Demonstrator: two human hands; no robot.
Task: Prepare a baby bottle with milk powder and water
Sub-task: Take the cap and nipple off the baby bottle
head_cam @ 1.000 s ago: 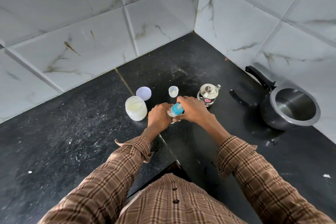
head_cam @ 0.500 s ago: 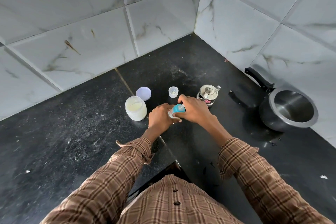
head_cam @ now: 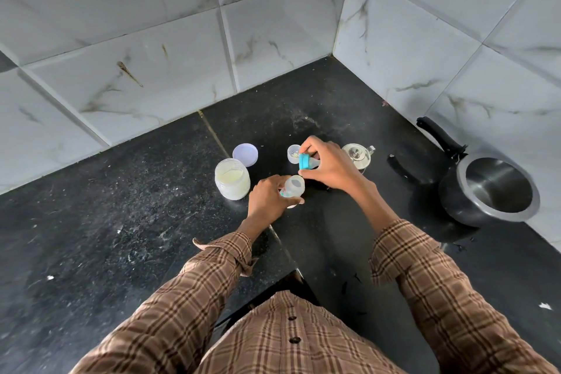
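Note:
My left hand [head_cam: 267, 202] grips a clear baby bottle [head_cam: 294, 188] that stands on the black counter [head_cam: 121, 222], its mouth uncovered. Just above and right of it, my right hand [head_cam: 331, 167] holds the blue nipple cap [head_cam: 304, 161], lifted off the bottle and tilted. An open jar of pale milk powder [head_cam: 232, 179] stands left of the bottle, with its round lilac lid [head_cam: 245, 155] lying behind it. A small clear cap [head_cam: 293, 153] sits behind my right hand. A small steel kettle [head_cam: 359, 155] is partly hidden by my right hand.
A black pressure cooker [head_cam: 488, 191] without a lid stands at the right, close to the tiled wall, its handle pointing back left. Marble-look wall tiles [head_cam: 182, 39] close off the counter at the back and right. The counter's front edge has a notch near my body.
My right hand has taken the blue nipple cap off the bottle and raised it back and to the right. My left hand still holds the bottle in the same spot.

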